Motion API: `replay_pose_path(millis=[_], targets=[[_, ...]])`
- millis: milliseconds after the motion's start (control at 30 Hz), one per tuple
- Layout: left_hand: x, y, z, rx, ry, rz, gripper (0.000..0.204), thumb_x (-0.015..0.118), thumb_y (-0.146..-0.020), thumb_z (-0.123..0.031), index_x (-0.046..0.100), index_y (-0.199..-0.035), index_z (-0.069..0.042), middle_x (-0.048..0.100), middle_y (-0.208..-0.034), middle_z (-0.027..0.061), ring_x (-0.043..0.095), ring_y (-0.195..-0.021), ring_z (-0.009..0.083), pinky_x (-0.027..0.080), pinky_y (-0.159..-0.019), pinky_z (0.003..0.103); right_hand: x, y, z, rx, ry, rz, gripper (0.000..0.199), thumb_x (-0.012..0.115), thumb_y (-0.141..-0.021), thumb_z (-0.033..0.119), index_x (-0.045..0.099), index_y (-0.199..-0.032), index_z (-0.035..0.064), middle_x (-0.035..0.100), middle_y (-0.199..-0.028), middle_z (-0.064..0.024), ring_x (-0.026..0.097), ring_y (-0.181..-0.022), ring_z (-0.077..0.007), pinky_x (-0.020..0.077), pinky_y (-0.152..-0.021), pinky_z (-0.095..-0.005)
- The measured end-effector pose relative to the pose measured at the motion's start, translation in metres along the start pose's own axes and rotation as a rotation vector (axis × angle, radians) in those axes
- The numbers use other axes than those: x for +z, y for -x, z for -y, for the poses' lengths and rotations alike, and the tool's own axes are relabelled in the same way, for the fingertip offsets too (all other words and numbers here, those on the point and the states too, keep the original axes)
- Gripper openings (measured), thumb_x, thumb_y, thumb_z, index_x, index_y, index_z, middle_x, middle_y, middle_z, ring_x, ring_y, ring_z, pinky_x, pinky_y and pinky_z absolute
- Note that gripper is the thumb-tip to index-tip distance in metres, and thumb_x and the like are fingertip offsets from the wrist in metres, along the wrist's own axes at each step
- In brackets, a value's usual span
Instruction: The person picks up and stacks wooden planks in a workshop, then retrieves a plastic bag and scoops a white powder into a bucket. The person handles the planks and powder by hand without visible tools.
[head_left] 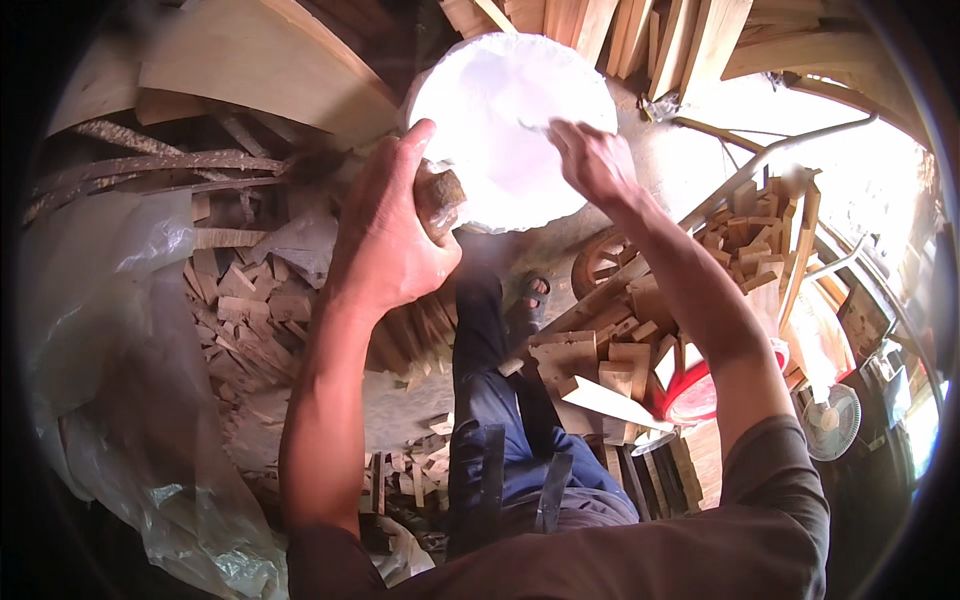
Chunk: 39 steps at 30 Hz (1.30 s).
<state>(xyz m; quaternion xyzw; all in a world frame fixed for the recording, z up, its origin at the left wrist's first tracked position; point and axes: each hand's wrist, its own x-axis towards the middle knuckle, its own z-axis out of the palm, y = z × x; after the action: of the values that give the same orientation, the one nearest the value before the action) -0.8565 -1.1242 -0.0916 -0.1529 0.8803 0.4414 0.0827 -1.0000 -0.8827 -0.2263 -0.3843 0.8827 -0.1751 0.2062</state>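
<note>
A round, bright white dish-like thing [490, 130] with a rough rim is in front of me, so overexposed that its inside is hard to read. My left hand [385, 230] curls around a brown, worn block-like piece [440, 196] at its left edge. Whether that piece is joined to the white dish I cannot tell. Over the right part of the white surface, my right hand [595, 165] is closed in a pinch. A thin sliver pokes out from its fingertips toward the left, too blurred to name.
Wood offcuts [600, 350] lie heaped at the right, beside a red-rimmed round container [692, 392] and a white fan [832, 422]. Boards [690, 45] lean at the back. Clear plastic sheeting [130, 400] hangs at the left, near more scrap wood [255, 305]. A curved metal bar [745, 175] crosses the right.
</note>
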Motion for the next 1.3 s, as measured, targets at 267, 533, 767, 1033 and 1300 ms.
replay_pose_path(millis=[267,533,767,1033,1300], targets=[[-0.003,-0.002,0.005,-0.002,0.092,-0.011,0.089,0.067,-0.063,0.003,0.035,-0.145,-0.010,0.054,-0.115,0.0188,0.056,-0.106,0.0402,0.048,-0.093,0.045,0.130,-0.058,-0.021,0.408,0.073,0.402,0.029,0.049,-0.094,0.016,0.069,-0.112,0.0050,0.071,-0.106,-0.0211,0.071,-0.093,-0.0331,0.0552,-0.084,-0.0448],[-0.010,-0.011,0.006,-0.061,0.150,0.041,0.089,0.068,-0.066,0.001,0.033,-0.148,-0.009,0.054,-0.124,0.0198,0.055,-0.117,0.0399,0.047,-0.100,0.044,-0.005,-0.004,0.000,0.789,-0.830,0.216,0.027,0.059,-0.096,0.015,0.069,-0.115,-0.0010,0.066,-0.079,-0.0077,0.061,-0.064,-0.0112,0.0492,-0.054,-0.0249],[-0.019,-0.022,0.001,-0.049,0.144,0.111,0.098,0.079,-0.066,-0.003,0.030,-0.151,-0.010,0.048,-0.143,0.0217,0.049,-0.131,0.0360,0.043,-0.109,0.041,-0.043,0.042,0.047,0.728,-1.214,0.081,0.020,0.070,-0.093,0.015,0.073,-0.105,-0.0002,0.069,-0.075,-0.0053,0.064,-0.063,-0.0105,0.0509,-0.055,-0.0240],[-0.012,-0.018,0.005,-0.035,0.124,0.102,0.100,0.069,-0.062,0.002,0.029,-0.153,-0.010,0.052,-0.105,0.0075,0.055,-0.097,0.0229,0.045,-0.096,0.032,0.008,0.042,0.042,-0.046,-0.561,-0.088,0.025,0.070,-0.082,-0.003,0.078,-0.101,0.0108,0.068,-0.082,-0.0091,0.068,-0.072,-0.0244,0.0560,-0.065,-0.0337],[-0.012,-0.019,0.004,-0.106,0.123,0.123,0.103,0.068,-0.061,0.004,0.026,-0.154,-0.010,0.052,-0.106,0.0059,0.054,-0.096,0.0200,0.045,-0.095,0.030,-0.018,0.036,0.008,-0.004,-0.278,-0.162,0.017,0.068,-0.088,0.007,0.077,-0.101,0.0133,0.071,-0.085,-0.0086,0.070,-0.070,-0.0238,0.0581,-0.061,-0.0350]])
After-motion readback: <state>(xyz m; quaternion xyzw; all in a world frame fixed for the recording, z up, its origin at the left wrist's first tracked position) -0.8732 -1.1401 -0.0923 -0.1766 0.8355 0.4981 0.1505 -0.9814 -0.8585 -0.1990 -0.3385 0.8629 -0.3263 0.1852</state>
